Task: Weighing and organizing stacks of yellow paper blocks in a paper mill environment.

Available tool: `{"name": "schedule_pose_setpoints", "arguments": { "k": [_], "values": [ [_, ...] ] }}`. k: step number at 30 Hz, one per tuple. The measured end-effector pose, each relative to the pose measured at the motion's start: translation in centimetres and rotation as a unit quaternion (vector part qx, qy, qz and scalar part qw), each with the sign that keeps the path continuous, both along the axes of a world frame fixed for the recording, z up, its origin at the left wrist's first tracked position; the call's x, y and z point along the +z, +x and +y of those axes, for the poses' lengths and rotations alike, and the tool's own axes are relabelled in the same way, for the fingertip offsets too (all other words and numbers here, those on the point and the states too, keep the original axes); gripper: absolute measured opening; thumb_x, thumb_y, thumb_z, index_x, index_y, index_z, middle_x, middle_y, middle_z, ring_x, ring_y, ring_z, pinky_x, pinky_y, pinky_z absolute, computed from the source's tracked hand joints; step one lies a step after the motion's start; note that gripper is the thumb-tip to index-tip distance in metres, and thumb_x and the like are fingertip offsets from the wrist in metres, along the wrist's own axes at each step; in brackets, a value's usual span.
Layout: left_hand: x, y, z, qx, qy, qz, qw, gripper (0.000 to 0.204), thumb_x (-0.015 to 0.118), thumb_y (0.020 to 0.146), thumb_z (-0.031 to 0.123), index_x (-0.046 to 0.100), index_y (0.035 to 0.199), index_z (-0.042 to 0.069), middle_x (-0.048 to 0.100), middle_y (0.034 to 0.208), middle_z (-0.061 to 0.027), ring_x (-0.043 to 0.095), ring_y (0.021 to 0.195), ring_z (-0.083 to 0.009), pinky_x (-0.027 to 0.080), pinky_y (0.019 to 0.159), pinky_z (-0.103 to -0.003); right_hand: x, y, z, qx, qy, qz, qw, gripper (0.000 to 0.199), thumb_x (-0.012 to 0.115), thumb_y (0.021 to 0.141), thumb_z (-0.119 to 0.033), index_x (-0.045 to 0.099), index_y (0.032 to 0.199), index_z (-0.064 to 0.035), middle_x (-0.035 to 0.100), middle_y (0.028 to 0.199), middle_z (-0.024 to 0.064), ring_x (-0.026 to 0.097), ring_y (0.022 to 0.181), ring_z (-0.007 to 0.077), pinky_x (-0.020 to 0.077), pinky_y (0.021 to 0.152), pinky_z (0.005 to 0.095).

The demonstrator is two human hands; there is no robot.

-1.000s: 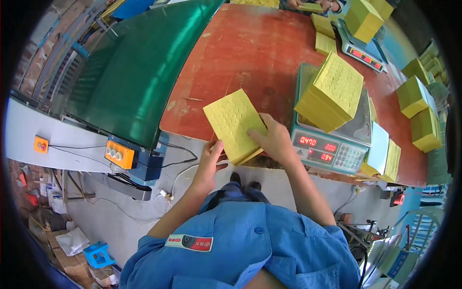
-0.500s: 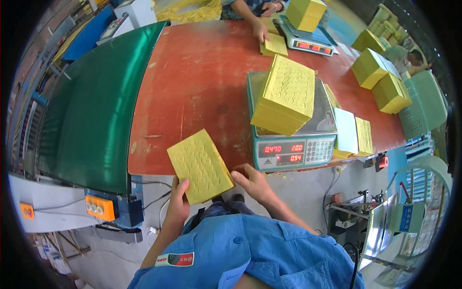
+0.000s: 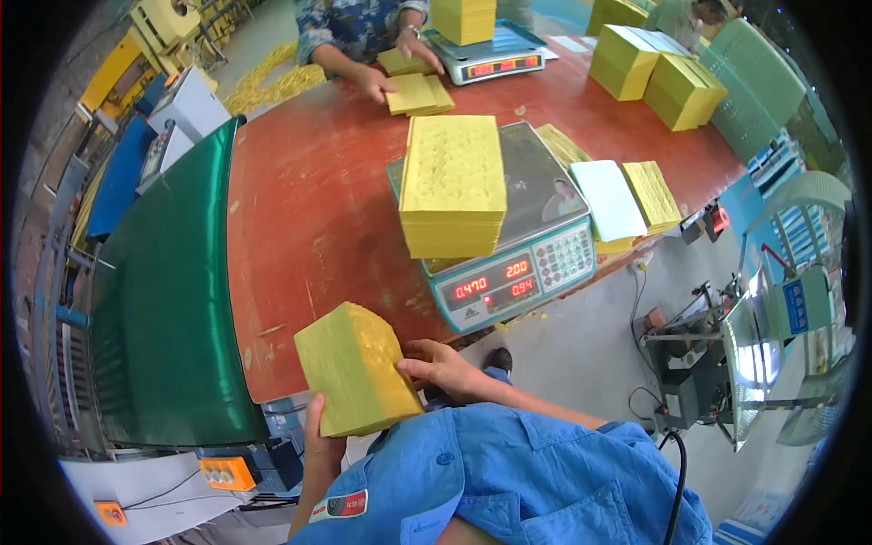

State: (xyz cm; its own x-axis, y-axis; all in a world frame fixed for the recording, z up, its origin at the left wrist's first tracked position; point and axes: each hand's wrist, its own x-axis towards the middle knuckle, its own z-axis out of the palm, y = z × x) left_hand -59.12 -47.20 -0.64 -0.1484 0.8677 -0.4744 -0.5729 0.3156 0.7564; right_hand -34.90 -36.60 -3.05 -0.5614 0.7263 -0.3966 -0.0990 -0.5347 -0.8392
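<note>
A thick stack of yellow paper sheets is held over the near edge of the red table, tilted so that its layered side shows. My left hand grips its lower left corner, mostly hidden under the stack. My right hand is closed on the right edge, thumb on the near side, fingers partly hidden behind. Ahead and to the right, a taller yellow paper stack sits on a digital scale with a lit red display.
A co-worker's hands touch yellow sheets beside a second scale. White sheets and a small yellow stack lie right of the near scale. Yellow blocks stand far right. A green conveyor belt adjoins the red table.
The held stack has turned from showing its patterned top to showing its thick side. My right hand has closed on its right edge. The co-worker's second hand has come down beside the sheets.
</note>
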Motion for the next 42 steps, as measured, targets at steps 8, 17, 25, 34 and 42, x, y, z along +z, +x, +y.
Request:
{"name": "schedule_pose_setpoints", "arguments": {
  "k": [8, 17, 25, 34, 42],
  "values": [
    [14.7, 3.8, 8.6, -0.137, 0.225, 0.096, 0.96, 0.059, 0.044, 0.099, 0.033, 0.041, 0.144, -0.004, 0.052, 0.141, -0.0187, 0.054, 0.128, -0.028, 0.043, 0.107, -0.042, 13.9, 6.7, 5.5, -0.068, 0.192, 0.096, 0.974, 0.063, 0.07, 0.094, -0.031, 0.046, 0.137, 0.0079, 0.062, 0.122, 0.0162, 0.062, 0.105, 0.0205, 0.0538, 0.082, 0.0335],
    [22.3, 13.8, 29.0, -0.24, 0.212, 0.138, 0.937, 0.074, 0.066, 0.088, 0.05, 0.046, 0.141, 0.003, 0.054, 0.135, -0.0128, 0.053, 0.123, -0.023, 0.044, 0.099, -0.037, 18.4, 14.5, 17.5, -0.204, 0.192, 0.083, 0.956, 0.042, 0.056, 0.1, -0.029, 0.058, 0.124, 0.0058, 0.066, 0.107, 0.0105, 0.066, 0.086, 0.0183, 0.0553, 0.074, 0.0328],
    [20.4, 13.3, 30.7, -0.251, 0.141, 0.183, 0.94, 0.083, 0.072, 0.077, 0.06, 0.051, 0.136, 0.006, 0.056, 0.13, -0.0119, 0.052, 0.12, -0.0243, 0.042, 0.098, -0.04, 16.7, 14.1, 18.7, -0.212, 0.162, 0.058, 0.962, 0.039, 0.052, 0.102, -0.026, 0.059, 0.121, 0.0074, 0.067, 0.103, 0.0125, 0.067, 0.083, 0.0189, 0.0568, 0.072, 0.0325],
    [20.4, 13.5, 30.4, -0.241, 0.142, 0.2, 0.939, 0.085, 0.072, 0.076, 0.061, 0.051, 0.136, 0.005, 0.057, 0.128, -0.0117, 0.054, 0.118, -0.0223, 0.044, 0.095, -0.038, 15.8, 13.8, 19.3, -0.203, 0.176, 0.03, 0.963, 0.04, 0.051, 0.103, -0.026, 0.058, 0.122, 0.0089, 0.067, 0.102, 0.013, 0.067, 0.081, 0.0188, 0.0572, 0.073, 0.0325],
    [18.0, 12.6, 30.9, -0.204, 0.179, 0.236, 0.933, 0.081, 0.054, 0.089, 0.069, 0.05, 0.142, 0.007, 0.057, 0.136, -0.01, 0.05, 0.125, -0.0216, 0.034, 0.107, -0.036, 13.8, 13.5, 18.6, -0.236, 0.242, -0.067, 0.939, 0.047, 0.053, 0.101, -0.035, 0.06, 0.128, 0.0023, 0.067, 0.108, 0.0073, 0.061, 0.083, 0.0147, 0.0497, 0.076, 0.0299]
  ]
}}
